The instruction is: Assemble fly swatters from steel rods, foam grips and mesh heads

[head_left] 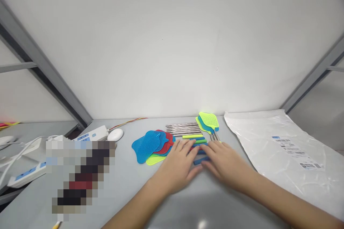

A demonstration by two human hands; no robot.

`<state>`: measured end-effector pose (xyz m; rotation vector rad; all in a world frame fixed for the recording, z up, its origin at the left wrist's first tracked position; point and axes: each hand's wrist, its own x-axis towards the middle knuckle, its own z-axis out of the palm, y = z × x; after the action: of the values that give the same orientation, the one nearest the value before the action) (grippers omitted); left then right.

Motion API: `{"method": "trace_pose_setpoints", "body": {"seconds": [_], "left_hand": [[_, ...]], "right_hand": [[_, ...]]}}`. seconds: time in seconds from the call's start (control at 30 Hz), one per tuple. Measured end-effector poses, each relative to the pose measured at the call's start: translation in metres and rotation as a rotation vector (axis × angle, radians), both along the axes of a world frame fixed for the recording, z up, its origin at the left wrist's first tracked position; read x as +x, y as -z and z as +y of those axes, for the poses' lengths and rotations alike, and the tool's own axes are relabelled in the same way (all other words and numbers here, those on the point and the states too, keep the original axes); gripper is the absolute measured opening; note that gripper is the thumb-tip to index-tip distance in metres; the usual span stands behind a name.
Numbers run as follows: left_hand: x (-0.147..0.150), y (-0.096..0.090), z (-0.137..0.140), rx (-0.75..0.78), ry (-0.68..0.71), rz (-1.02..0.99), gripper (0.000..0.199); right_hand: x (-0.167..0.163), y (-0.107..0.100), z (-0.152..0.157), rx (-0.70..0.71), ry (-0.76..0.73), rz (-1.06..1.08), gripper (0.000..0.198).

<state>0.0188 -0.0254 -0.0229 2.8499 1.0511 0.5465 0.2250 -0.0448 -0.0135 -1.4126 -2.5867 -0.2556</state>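
Note:
My left hand [179, 167] lies palm down, fingers stretched and slightly apart, over the left end of a row of coloured tube-shaped handles [192, 136]. Over their right end rests my right hand [227, 162], its fingers also extended. One blue handle [201, 160] shows between my thumbs; others are partly hidden under the fingers. Left of them lie overlapping blue mesh fly swatter heads [150, 145], a red head [168, 145] and a yellow-green head [156, 159]. Behind the handles, several metal rods [184, 128] lie side by side. Fly swatters with metal shafts [209, 120] lie beyond my right fingers.
At the right lies a large white plastic bag [268, 132] with a printed label [297, 152]. A white round object [115, 135], power strips [29, 174] and cables are at the left, beside a pixelated patch. A white wall panel [172, 50] rises behind the grey table [126, 186].

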Motion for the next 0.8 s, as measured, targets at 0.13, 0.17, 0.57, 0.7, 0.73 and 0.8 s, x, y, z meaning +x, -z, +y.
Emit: {"method": "trace_pose_setpoints", "body": {"seconds": [0.13,0.17,0.57,0.7,0.73,0.8], "left_hand": [[0.005,0.003,-0.023,0.004,-0.04,0.068,0.054],[0.002,0.005,-0.031,-0.018,-0.049,0.071,0.055],[-0.054,0.025,-0.113,-0.194,-0.229,0.084,0.053],[-0.054,0.022,-0.114,-0.188,-0.279,0.048,0.057],[-0.054,0.022,-0.114,-0.178,-0.288,0.034,0.057],[-0.052,0.022,-0.113,-0.148,-0.299,-0.004,0.053]], "right_hand": [[-0.001,0.024,-0.035,0.106,-0.007,-0.042,0.045],[0.0,0.029,-0.044,0.13,-0.007,-0.039,0.046],[-0.034,0.053,-0.08,0.096,0.075,0.237,0.034],[-0.035,0.055,-0.079,0.114,0.081,0.216,0.042],[-0.035,0.055,-0.079,0.117,0.08,0.205,0.044],[-0.035,0.055,-0.08,0.123,0.087,0.185,0.044]]}}
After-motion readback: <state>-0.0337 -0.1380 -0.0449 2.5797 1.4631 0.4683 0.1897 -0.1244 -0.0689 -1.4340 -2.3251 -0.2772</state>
